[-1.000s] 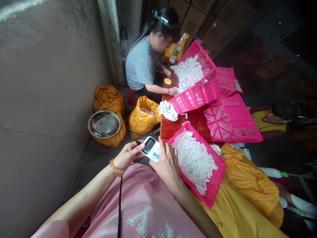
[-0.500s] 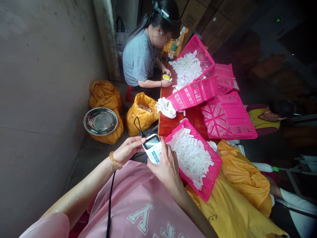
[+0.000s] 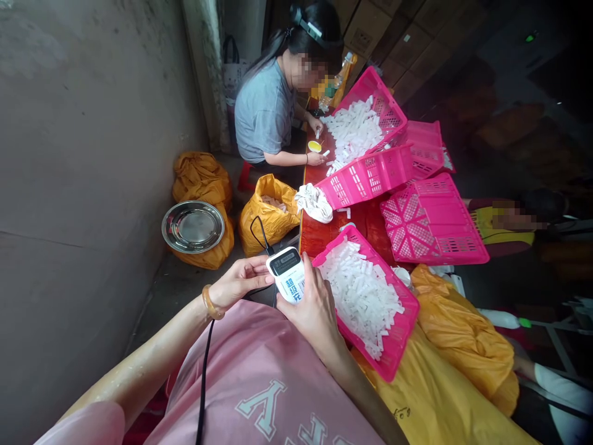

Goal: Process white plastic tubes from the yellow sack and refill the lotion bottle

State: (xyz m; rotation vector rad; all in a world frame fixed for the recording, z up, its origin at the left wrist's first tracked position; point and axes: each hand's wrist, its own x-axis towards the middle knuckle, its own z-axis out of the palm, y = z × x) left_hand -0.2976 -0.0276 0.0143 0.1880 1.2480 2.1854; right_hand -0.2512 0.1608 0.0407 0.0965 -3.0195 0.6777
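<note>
A white power bank with a dark display and blue characters is held in front of my pink shirt. A black cable is plugged into its top end and loops upward. My right hand wraps around its right side, fingers along the edge and thumb at the bottom. My left hand is closed at its left edge, thumb and fingertips against the casing. To the right of my right hand, a pink basket holds many small white pieces.
A co-worker sits at the red table, beside more pink baskets and a white cloth. Yellow sacks stand on the floor, one under a metal basin. The wall is at left; another person sits right.
My left thumb has moved down off the display's corner, and the power bank's screen faces me more fully. The co-worker's hands have moved apart around a small yellow dish. The view shifts slightly.
</note>
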